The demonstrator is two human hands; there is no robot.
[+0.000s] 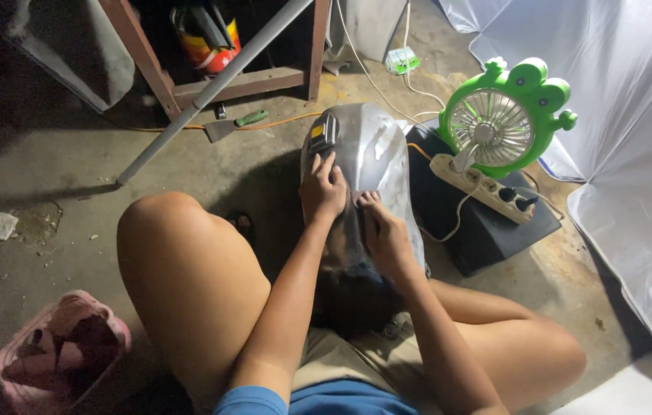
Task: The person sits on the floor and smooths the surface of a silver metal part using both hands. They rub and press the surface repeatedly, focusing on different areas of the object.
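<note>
A curved, bare grey metal shell [376, 154], like a motorbike tank, stands on the floor between my knees. My left hand [323, 188] lies flat on its left side, fingers pressed to the metal just below a small dark and yellow fitting [324, 132]. My right hand [384, 230] rests lower on the middle of the shell with bent fingers. Whether either hand has something under its fingers is hidden.
A green frog-shaped fan [499, 123] and a white power strip [484, 187] sit on a black box [487, 230] to the right. White sheeting [633, 154] hangs at far right. A pink basket [61, 353] stands at lower left. A scraper [234, 124], metal pole [211, 84] and wooden frame [241, 81] lie behind.
</note>
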